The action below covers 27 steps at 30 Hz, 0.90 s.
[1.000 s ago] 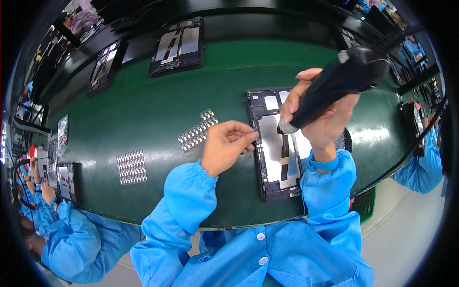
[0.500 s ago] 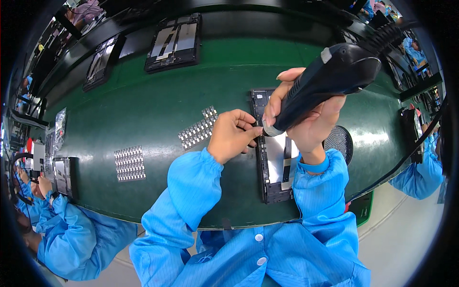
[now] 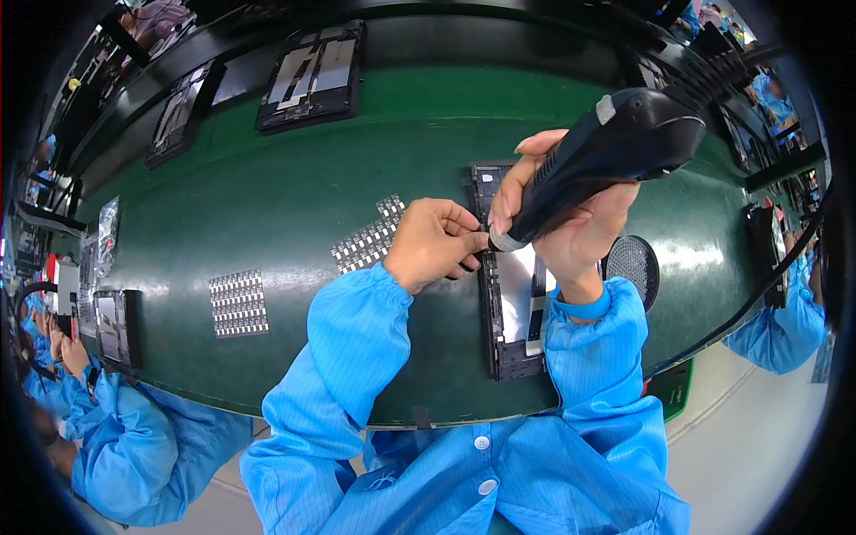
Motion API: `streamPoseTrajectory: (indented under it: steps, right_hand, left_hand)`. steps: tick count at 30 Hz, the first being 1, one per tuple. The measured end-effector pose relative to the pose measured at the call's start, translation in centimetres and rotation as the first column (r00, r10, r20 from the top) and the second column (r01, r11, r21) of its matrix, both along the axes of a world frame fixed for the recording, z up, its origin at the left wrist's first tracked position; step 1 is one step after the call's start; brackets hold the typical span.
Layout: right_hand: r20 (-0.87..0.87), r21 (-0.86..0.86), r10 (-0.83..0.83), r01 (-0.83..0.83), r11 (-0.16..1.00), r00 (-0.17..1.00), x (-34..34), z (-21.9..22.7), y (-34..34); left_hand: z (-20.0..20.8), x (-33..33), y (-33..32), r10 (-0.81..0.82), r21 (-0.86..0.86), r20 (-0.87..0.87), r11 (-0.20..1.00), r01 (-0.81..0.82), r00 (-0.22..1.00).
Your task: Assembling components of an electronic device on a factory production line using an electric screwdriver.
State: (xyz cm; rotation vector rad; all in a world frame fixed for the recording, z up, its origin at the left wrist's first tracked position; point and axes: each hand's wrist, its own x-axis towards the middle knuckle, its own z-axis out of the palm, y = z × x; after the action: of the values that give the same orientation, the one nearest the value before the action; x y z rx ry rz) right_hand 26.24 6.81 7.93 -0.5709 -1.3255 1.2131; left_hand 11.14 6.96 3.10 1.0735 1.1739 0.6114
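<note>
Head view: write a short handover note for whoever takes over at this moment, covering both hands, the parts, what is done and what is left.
Right hand: grips the black power driver, tip down at the panel's left edge.
Left hand: fingertips pinched beside the tip, on that edge.
Panel: open, flat on the green belt in front of you. Strips of small parts lie left of it, round dish on the right.
Done: cannot tell how many points are fastened.
Left: likely this point, perhaps more.

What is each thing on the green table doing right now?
right hand: gripping the screwdriver
electric screwdriver: tilted, tip down at the device's edge
left hand: fingertips pinched beside the tip
open device: lying flat, insides showing
small part sheets: lying flat, untouched
round mesh dish: resting beside the device
</note>
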Motion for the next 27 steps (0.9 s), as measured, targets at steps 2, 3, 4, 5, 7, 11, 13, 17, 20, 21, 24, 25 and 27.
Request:
streamPoseTrajectory:
  steps: [2,3,4,5,7,11,13,17,20,21,24,25,27]
  right_hand:
    - [-0.018,-0.014,-0.004,0.003,1.000,1.000,-0.2,-0.1,-0.1]
    - [-0.016,-0.017,0.000,0.000,1.000,1.000,-0.2,-0.1,-0.1]
    - [-0.006,-0.004,0.006,-0.006,1.000,1.000,-0.2,-0.2,-0.1]
    - [0.005,0.008,0.012,-0.012,1.000,1.000,-0.2,-0.2,-0.1]
    - [0.004,0.001,0.018,-0.018,1.000,1.000,-0.3,-0.2,-0.1]
    - [0.017,-0.026,0.064,-0.064,0.998,0.998,-0.5,0.1,-0.4]
    - [0.040,-0.045,0.037,-0.036,0.998,0.999,-1.0,0.5,-0.8]
    - [0.102,-0.057,0.042,-0.036,0.998,0.994,-1.4,0.7,-1.1]
    - [0.107,-0.051,-0.035,0.041,0.998,0.994,-1.3,0.8,-1.2]
    - [0.102,-0.043,-0.045,0.050,0.998,0.994,-1.1,0.9,-1.1]
    - [-0.094,-0.051,-0.106,0.102,0.994,0.990,1.4,1.5,-1.0]
    - [-0.106,-0.017,-0.153,0.152,0.988,0.982,3.0,2.3,-1.3]
    - [-0.129,0.115,-0.170,0.185,0.976,0.977,6.8,3.1,-2.0]
  left_hand:
    - [-0.2,-0.1,0.0,0.002,0.006,0.003,1.000,-0.002,1.000]
    - [-0.3,-0.1,0.0,0.002,0.013,0.005,1.000,-0.002,1.000]
    - [-0.4,-0.2,0.0,0.007,0.010,0.007,1.000,-0.007,1.000]
    - [-0.3,-0.2,0.0,0.003,0.018,0.001,1.000,-0.003,1.000]
    - [-0.4,-0.2,0.1,0.002,0.020,0.001,1.000,-0.002,1.000]
    - [-0.5,-0.4,0.2,-0.003,0.010,0.012,1.000,0.003,1.000]
    - [-0.6,-0.4,0.2,-0.007,0.017,0.011,1.000,0.007,1.000]
    - [-0.7,-0.5,0.3,-0.016,0.032,0.006,0.999,0.015,1.000]
    - [-0.5,-0.3,0.1,-0.011,0.031,-0.004,0.999,0.011,1.000]
    - [-0.4,-0.3,0.1,0.001,0.024,-0.007,1.000,-0.001,1.000]
    - [0.3,-1.1,0.1,-0.037,0.049,-0.030,0.998,0.038,0.999]
    - [0.8,-1.6,0.2,-0.066,0.076,-0.061,0.995,0.071,0.996]
    - [0.6,-3.8,0.4,0.118,0.478,-0.350,0.876,0.068,0.929]
